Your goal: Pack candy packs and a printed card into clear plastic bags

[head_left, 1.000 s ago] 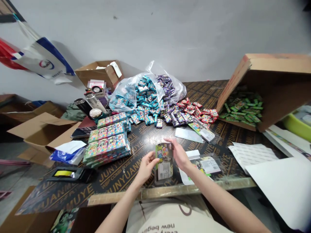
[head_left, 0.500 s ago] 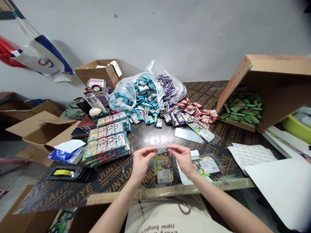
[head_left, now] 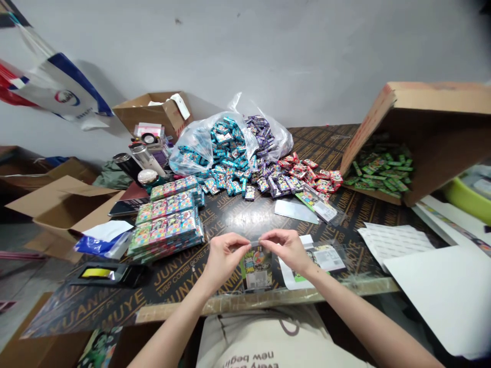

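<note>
My left hand [head_left: 226, 259] and my right hand [head_left: 287, 250] meet above the table, each pinching the top edge of a clear plastic sleeve [head_left: 255, 242]. The sleeve holds a colourful printed card package [head_left: 256, 268], whose lower end rests on the table. A second card package in clear film [head_left: 326, 257] lies just beyond my right hand, on white paper. Stacks of multicoloured flat packs [head_left: 165, 227] sit to the left of my left hand.
A black plywood table [head_left: 180, 289] bears heaps of teal, purple and red packets [head_left: 245, 171] and a tipped cardboard box of green packets [head_left: 379, 171]. A tape dispenser [head_left: 111, 273] lies at the left, white sheets [head_left: 395, 243] at the right.
My hands have moved together from the package's sides to pinch its sleeve's top edge. The package has tilted from a raised slant to lie lower on the table. The view has shifted slightly.
</note>
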`<act>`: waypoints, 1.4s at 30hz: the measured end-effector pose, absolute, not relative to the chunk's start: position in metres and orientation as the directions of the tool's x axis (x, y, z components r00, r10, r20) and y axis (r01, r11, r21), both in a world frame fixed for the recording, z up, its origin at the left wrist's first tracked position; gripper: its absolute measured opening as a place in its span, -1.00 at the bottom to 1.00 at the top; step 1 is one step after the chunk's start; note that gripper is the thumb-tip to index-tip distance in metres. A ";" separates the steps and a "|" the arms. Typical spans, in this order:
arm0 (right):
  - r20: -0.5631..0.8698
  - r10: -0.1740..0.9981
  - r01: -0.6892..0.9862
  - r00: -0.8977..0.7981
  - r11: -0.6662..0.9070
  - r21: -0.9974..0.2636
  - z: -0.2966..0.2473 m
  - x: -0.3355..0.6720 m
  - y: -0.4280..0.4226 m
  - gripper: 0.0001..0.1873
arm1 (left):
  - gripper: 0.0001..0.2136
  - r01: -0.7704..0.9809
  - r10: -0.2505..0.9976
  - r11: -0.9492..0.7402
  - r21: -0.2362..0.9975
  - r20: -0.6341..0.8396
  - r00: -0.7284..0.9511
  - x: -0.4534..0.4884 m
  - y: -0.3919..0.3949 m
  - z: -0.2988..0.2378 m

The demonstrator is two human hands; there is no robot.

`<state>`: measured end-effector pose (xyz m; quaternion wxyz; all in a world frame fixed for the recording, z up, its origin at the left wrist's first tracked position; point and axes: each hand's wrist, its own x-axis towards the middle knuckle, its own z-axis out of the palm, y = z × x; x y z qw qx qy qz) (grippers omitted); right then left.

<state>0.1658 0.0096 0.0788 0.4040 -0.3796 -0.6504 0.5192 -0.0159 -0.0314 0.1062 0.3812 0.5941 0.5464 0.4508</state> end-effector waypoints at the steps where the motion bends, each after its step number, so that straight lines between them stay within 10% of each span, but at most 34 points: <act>1: 0.159 0.908 0.081 -0.386 0.206 -0.975 0.077 0.168 0.009 -0.84 | -0.92 0.332 0.986 -0.158 0.930 0.163 0.012 -0.015 -0.034 0.107; 10: 0.301 0.834 0.109 -0.463 0.391 -0.914 0.055 0.183 -0.001 -0.56 | -0.93 0.448 0.963 -0.268 0.853 0.253 0.094 -0.025 -0.039 0.096; 13: 0.153 0.858 0.144 -0.490 0.252 -0.957 0.031 0.179 -0.011 -0.17 | -0.95 0.453 0.963 -0.207 0.867 0.263 -0.062 -0.043 -0.038 0.091; 17: -0.030 0.753 0.183 -0.657 0.121 -0.976 -0.005 0.158 -0.016 -0.39 | -0.91 0.366 0.909 -0.087 0.927 0.224 -0.352 -0.072 -0.044 0.081; 24: 0.200 0.811 0.345 -0.549 0.438 -0.830 -0.003 0.100 0.102 -0.33 | -0.67 0.169 0.608 0.175 0.970 0.028 -0.793 -0.112 -0.081 0.024; 29: 0.118 0.860 0.666 -0.497 0.464 -0.584 0.013 0.074 0.221 0.11 | -0.55 0.354 0.633 0.423 0.834 0.007 -0.774 -0.130 -0.109 -0.016; 37: 0.050 0.774 0.525 -0.631 0.473 -0.707 0.031 0.070 0.257 -0.11 | -0.64 0.088 0.822 0.297 0.951 -0.208 -0.530 -0.110 -0.058 0.016; 42: -0.010 0.179 0.015 -0.984 0.025 -1.000 0.050 0.096 0.185 0.01 | -0.60 -0.494 0.895 0.370 0.787 -0.444 -0.035 -0.074 -0.013 0.045</act>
